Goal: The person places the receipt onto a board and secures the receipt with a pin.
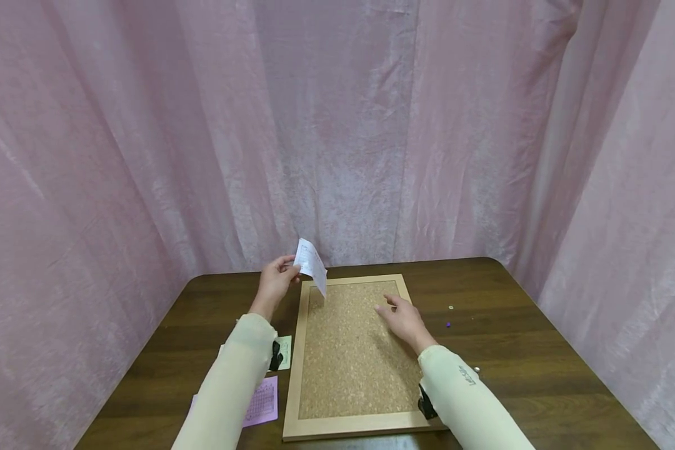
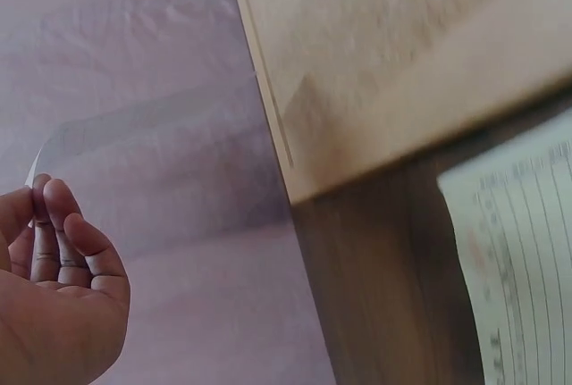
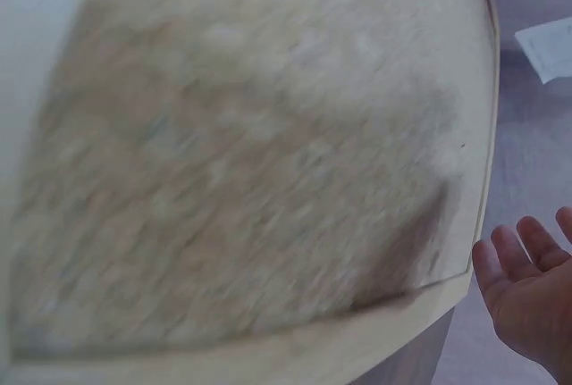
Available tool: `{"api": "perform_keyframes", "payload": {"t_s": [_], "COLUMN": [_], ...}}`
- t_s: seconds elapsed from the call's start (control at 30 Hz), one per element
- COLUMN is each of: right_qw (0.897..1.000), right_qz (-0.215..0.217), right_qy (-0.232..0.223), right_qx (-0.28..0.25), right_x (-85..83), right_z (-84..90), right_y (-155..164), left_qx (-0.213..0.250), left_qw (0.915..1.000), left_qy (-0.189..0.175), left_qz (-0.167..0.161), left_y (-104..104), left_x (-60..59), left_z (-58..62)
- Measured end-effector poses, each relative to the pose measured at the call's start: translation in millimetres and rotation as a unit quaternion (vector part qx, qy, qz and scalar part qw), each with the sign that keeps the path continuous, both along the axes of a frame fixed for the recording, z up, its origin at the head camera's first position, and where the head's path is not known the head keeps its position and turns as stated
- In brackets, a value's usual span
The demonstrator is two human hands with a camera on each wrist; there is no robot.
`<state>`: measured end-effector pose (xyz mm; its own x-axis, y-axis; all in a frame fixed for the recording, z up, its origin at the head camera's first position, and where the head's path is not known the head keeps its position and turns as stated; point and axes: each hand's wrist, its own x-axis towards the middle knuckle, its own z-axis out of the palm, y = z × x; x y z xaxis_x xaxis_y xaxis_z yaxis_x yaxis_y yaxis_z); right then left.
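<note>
My left hand [image 1: 275, 282] pinches a small white sheet of printed paper [image 1: 312, 262] by its edge, above the far left corner of a cork board [image 1: 360, 350] with a pale wooden frame. In the left wrist view the sheet [image 2: 134, 121] is seen nearly edge-on between thumb and fingers. Over the right part of the board hovers my right hand [image 1: 405, 320], fingers relaxed and holding nothing. The right wrist view shows that hand [image 3: 532, 300] beside the board's frame, with the white sheet [image 3: 547, 48] beyond.
Left of the board, partly under my left sleeve, lie a purple printed sheet [image 1: 264, 403] and a pale green one [image 1: 285, 351]. A purple pushpin-like piece [image 1: 448, 324] and a small pale disc [image 1: 451, 307] are on the table [image 1: 529, 350] to the right. Pink curtains hang behind.
</note>
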<state>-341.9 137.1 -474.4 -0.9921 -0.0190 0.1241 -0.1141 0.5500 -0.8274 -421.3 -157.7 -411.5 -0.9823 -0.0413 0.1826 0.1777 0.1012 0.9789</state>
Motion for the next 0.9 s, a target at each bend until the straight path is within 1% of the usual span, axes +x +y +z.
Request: {"api": "perform_keyframes", "payload": {"t_s": [0.07, 0.17, 0.3, 0.43, 0.67, 0.7, 0.73, 0.9], "right_qw": [1.0, 0.999, 0.999, 0.997, 0.989, 0.989, 0.987, 0.982], "right_qz": [-0.002, -0.006, -0.017, -0.029, -0.06, -0.064, -0.067, -0.076], "right_qy": [0.001, -0.001, 0.003, 0.007, 0.003, 0.003, 0.003, -0.006], "right_qx": [-0.013, -0.037, -0.05, -0.069, -0.132, -0.137, -0.145, -0.17], "right_x": [-3.6, -8.5, -14.7, -19.9, -28.9, -29.8, -30.5, -30.9], "right_z": [2.1, 5.3, 6.7, 5.9, 1.5, 0.6, -0.2, -2.2], "right_y": [-3.2, -8.0, -13.1, -17.5, -21.7, -22.3, -22.8, -23.6], "left_qx": [0.003, -0.006, -0.016, -0.005, 0.015, 0.019, 0.022, 0.026], "left_qw": [1.0, 1.0, 0.9998, 0.9996, 0.9989, 0.9986, 0.9982, 0.9975], "left_qy": [0.0, 0.003, 0.01, 0.015, 0.011, 0.014, 0.012, 0.013], "left_qz": [-0.002, -0.005, -0.011, -0.024, -0.044, -0.048, -0.054, -0.065], "left_y": [8.2, 19.5, 32.4, 42.8, 57.0, 58.6, 60.1, 67.5], "left_x": [0.5, 2.3, 4.3, 6.7, 10.9, 11.6, 15.5, 19.3], "left_z": [-0.8, -1.1, -1.2, 0.1, 5.2, 5.7, 9.7, 12.9]}}
